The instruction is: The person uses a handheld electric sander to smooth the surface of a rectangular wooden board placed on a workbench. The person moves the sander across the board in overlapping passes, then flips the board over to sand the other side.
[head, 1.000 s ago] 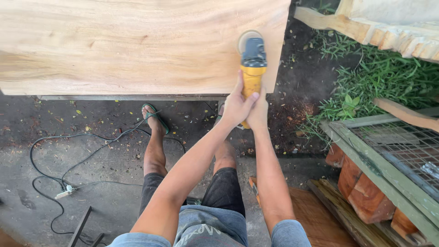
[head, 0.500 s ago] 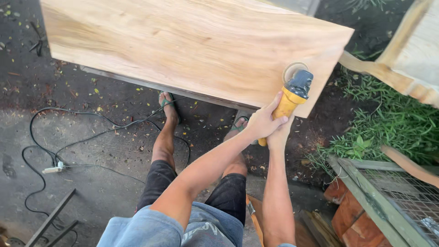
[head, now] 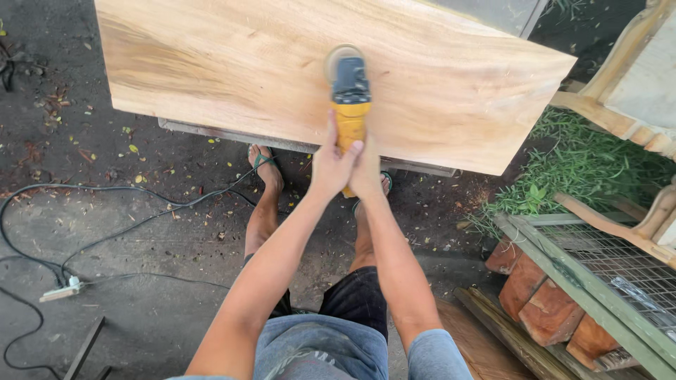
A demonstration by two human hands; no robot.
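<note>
Grinder [head: 349, 91] shifted left along slab [head: 211, 63]; both hands [head: 345, 165] gripping, arms outstretched.

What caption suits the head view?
Both hands grip a yellow sander on a wooden slab.

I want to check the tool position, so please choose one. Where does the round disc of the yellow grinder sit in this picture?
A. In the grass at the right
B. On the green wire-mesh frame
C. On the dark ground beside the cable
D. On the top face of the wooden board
D: the disc end of the yellow grinder lies on the wooden board, with the left hand and right hand wrapped around its handle.
</note>
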